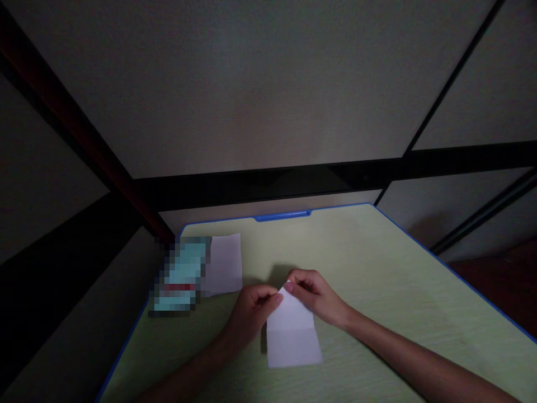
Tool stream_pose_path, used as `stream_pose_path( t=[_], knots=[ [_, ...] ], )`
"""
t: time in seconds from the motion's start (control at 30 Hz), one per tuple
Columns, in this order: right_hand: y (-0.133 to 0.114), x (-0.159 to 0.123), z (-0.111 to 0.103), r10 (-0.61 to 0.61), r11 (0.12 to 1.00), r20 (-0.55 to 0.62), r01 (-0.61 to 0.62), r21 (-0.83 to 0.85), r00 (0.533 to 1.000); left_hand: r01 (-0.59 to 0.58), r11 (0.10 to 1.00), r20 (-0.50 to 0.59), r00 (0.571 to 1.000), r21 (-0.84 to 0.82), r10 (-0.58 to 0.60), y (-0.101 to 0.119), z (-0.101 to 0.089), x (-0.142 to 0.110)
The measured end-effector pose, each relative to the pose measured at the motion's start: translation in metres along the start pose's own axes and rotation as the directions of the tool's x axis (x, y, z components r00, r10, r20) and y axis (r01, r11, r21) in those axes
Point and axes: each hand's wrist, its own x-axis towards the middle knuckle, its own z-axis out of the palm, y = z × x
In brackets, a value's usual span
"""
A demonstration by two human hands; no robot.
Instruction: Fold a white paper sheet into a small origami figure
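Note:
A white sheet of paper [292, 341] with a crease across its middle is held above the table, close to its surface. My left hand [257, 307] pinches its upper left edge between thumb and fingers. At the top corner, my right hand [309, 290] is closed on the same sheet, thumb on top. The upper left corner looks slanted, as if folded over, with the fold partly hidden by my fingers. The sheet's lower half hangs free toward me.
The pale green table [348, 246] has a blue rim and a blue handle-like tray [283, 216] at its far edge. More white paper [225, 263] lies at the left, beside a blurred-out teal item [187, 266]. Panelled walls [268, 89] stand behind and at the sides.

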Motion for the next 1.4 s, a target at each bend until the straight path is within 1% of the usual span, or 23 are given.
stream_pose_path(
  t=[0.17, 0.27, 0.3, 0.37, 0.43, 0.5, 0.57, 0.63, 0.77, 0.87, 1.0, 1.13, 1.2, 1.3, 1.33, 1.4],
  knots=[
    [-0.003, -0.001, 0.001, 0.009, 0.999, 0.125, -0.003, -0.048, 0.992, -0.046, 0.997, 0.070, 0.997, 0.066, 0.041, 0.000, 0.003, -0.002],
    [-0.006, -0.003, 0.001, -0.002, 1.000, 0.182, 0.002, -0.001, 0.983, -0.096, 0.990, 0.122, 0.989, 0.104, 0.083, 0.006, 0.002, -0.004],
    [-0.008, -0.003, 0.002, -0.005, 1.000, 0.190, 0.002, 0.019, 0.982, -0.120, 0.985, 0.126, 0.986, 0.123, 0.105, 0.008, 0.002, -0.005],
    [-0.011, -0.005, 0.003, -0.009, 0.999, 0.160, 0.000, 0.051, 0.987, -0.175, 0.973, 0.120, 0.980, 0.153, 0.158, 0.013, 0.001, -0.007],
    [-0.012, -0.007, 0.004, -0.009, 0.998, 0.130, 0.001, 0.057, 0.991, -0.218, 0.961, 0.087, 0.975, 0.172, 0.206, 0.014, 0.000, -0.008],
    [-0.010, -0.008, 0.004, -0.011, 0.999, 0.119, 0.005, 0.044, 0.993, -0.233, 0.955, 0.037, 0.972, 0.183, 0.230, 0.014, -0.001, -0.007],
    [-0.007, -0.007, 0.002, -0.009, 1.000, 0.115, 0.006, 0.027, 0.993, -0.213, 0.960, -0.016, 0.976, 0.183, 0.219, 0.011, -0.002, -0.006],
    [-0.002, -0.006, -0.001, 0.011, 1.000, 0.120, -0.011, 0.000, 0.993, -0.165, 0.973, -0.066, 0.982, 0.163, 0.178, 0.008, -0.004, -0.004],
    [0.004, -0.003, -0.003, 0.022, 1.000, 0.031, -0.021, -0.022, 0.999, -0.055, 0.986, -0.176, 0.981, 0.159, 0.083, 0.002, -0.007, 0.002],
    [0.004, -0.002, -0.003, 0.025, 0.999, -0.031, -0.026, -0.039, 0.999, -0.010, 0.980, -0.228, 0.972, 0.196, 0.056, 0.000, -0.008, 0.005],
    [0.003, -0.001, -0.003, 0.029, 0.994, -0.033, -0.032, -0.104, 0.999, -0.014, 0.977, -0.237, 0.969, 0.214, 0.065, -0.001, -0.009, 0.005],
    [0.003, -0.001, -0.004, 0.041, 0.995, -0.024, -0.043, -0.090, 0.999, -0.028, 0.984, -0.225, 0.972, 0.179, 0.068, -0.001, -0.009, 0.004],
    [0.004, -0.001, -0.003, 0.033, 0.998, -0.036, -0.034, -0.050, 0.999, -0.021, 0.991, -0.238, 0.970, 0.129, 0.051, -0.001, -0.009, 0.005],
    [0.007, -0.001, -0.002, -0.005, 0.999, -0.103, 0.009, 0.039, 0.995, 0.015, 1.000, -0.263, 0.965, 0.007, -0.012, -0.001, -0.009, 0.006],
    [0.007, -0.001, -0.002, -0.018, 0.998, -0.126, 0.027, 0.065, 0.992, 0.017, 0.999, -0.252, 0.967, -0.043, -0.028, 0.000, -0.009, 0.006],
    [0.008, -0.001, -0.002, -0.030, 0.994, -0.152, 0.046, 0.097, 0.988, 0.010, 0.990, -0.186, 0.982, -0.144, -0.037, 0.002, -0.008, 0.006]
  ],
)
